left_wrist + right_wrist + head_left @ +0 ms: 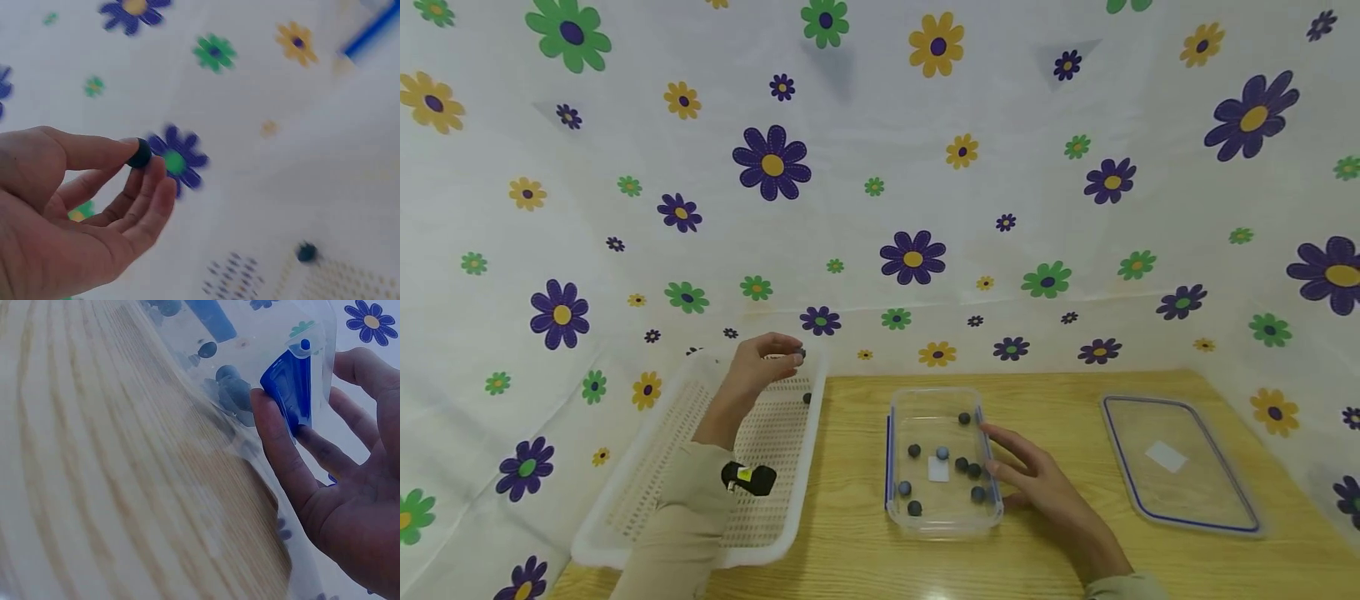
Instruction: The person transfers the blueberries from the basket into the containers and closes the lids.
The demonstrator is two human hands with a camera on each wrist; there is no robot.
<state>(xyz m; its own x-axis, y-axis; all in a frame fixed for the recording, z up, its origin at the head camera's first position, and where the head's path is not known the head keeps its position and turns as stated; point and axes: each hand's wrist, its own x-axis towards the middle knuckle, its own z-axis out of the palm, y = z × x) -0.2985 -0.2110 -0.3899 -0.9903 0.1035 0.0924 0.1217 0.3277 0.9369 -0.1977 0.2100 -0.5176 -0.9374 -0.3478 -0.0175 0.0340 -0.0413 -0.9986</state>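
Note:
In the head view my left hand (pixel 760 367) is over the far end of a white plastic basket (pixel 808 467). Thumb and fingertips pinch a dark blueberry (pixel 139 154), seen close up in the left wrist view. Another blueberry (pixel 307 252) lies in the basket below. A clear plastic container (pixel 936 527) to the right of the basket holds several blueberries (pixel 914 507). At its right side my right hand (pixel 1041 479) rests extended fingers against the wall, by a blue latch (pixel 290 387) that hangs folded out.
A clear lid (pixel 1198 467) with a blue seal lies flat on the wooden table (pixel 1052 567), right of the container. White cloth (pixel 850 208) printed with flowers rises behind the table and at both sides.

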